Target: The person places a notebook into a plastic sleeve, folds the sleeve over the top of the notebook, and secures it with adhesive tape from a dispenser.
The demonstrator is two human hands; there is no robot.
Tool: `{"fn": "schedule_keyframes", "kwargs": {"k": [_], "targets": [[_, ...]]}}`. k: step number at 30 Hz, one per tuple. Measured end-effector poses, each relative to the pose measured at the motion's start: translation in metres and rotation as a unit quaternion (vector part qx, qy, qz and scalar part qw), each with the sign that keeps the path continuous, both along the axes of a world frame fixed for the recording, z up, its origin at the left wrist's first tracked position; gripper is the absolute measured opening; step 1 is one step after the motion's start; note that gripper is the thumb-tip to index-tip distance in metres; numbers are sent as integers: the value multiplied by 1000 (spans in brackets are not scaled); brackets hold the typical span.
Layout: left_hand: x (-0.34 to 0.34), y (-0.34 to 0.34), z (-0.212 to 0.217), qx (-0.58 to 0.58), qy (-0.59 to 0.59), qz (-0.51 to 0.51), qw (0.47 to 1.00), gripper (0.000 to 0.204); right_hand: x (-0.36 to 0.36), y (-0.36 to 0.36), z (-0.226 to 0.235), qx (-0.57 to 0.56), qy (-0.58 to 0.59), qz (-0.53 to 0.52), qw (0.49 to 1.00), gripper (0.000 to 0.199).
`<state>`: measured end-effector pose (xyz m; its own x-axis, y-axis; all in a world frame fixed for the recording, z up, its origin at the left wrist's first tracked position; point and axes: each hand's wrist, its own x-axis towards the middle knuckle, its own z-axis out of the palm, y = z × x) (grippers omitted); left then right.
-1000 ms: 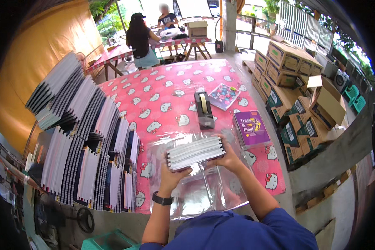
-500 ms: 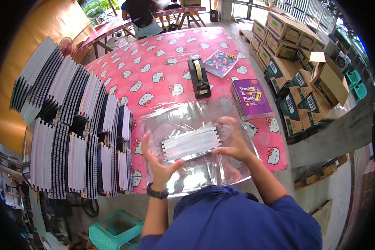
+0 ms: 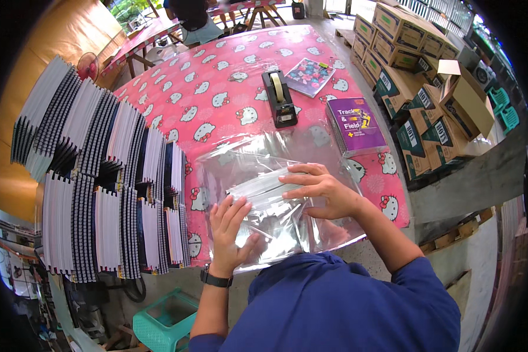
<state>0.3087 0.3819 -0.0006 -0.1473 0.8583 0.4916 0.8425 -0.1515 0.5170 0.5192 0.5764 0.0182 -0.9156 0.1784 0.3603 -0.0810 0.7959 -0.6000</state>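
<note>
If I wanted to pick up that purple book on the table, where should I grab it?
Probably by its long right edge, coming from the right. The purple book lies flat on the pink tablecloth, and that edge sits near the table's side, free of clutter. Its near left corner meets the clear plastic sheet, so that side is more awkward.

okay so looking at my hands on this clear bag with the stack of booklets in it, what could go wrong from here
1. Both hands, left hand and right hand, press on the slick clear plastic bag; the booklet stack inside might slide and fan out.
2. The bag lies at the table's near edge, so a push toward you could tip it off.
3. The tape dispenser and purple book sit close beyond; a sweep might knock them.
</note>
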Motion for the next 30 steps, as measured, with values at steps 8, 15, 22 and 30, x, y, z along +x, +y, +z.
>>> {"fn": "schedule_keyframes", "kwargs": {"k": [8,15,22,30], "targets": [[-7,0,0,-71,36,-44,996,54,-7,-1,3,30,-44,21,998,71],[-24,4,-4,8,-61,-3,998,54,-11,-2,-1,25,-19,5,999,66],[28,28,-28,78,-487,47,868,69,-13,-12,-4,4,-7,-10,1000,64],[22,29,-23,18,-454,25,891,69,-9,-5,-6,40,-11,-29,999,66]]}}
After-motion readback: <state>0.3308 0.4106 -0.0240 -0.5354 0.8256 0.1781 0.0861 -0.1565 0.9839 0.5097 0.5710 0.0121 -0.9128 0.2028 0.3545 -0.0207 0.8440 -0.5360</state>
